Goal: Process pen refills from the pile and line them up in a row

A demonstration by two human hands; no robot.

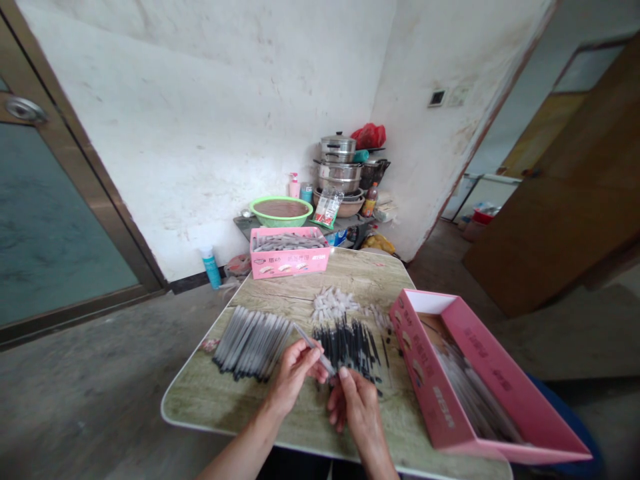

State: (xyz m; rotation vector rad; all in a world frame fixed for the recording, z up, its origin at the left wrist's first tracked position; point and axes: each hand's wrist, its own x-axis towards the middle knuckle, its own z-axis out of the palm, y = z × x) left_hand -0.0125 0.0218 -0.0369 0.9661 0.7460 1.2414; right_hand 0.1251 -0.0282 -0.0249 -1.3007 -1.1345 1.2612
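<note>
A translucent grey pen-like tube (306,337) slants over the table between my two hands. My left hand (299,369) is closed round its middle. At its lower end, my right hand (354,400) pinches it between thumb and fingers; the tip is mostly hidden there. Just beyond my right hand lies a pile of thin black sticks (353,343). To the left, a row of similar grey tubes with black ends (255,340) lies side by side. Small whitish caps (333,303) are heaped behind the black sticks.
A pink box (425,393) holding long translucent tubes stands at the table's right edge. Another pink box (290,264), full of grey tubes, sits at the far edge of the wood-patterned table (200,400). Behind are a green basin (281,220) and stacked pots (340,177).
</note>
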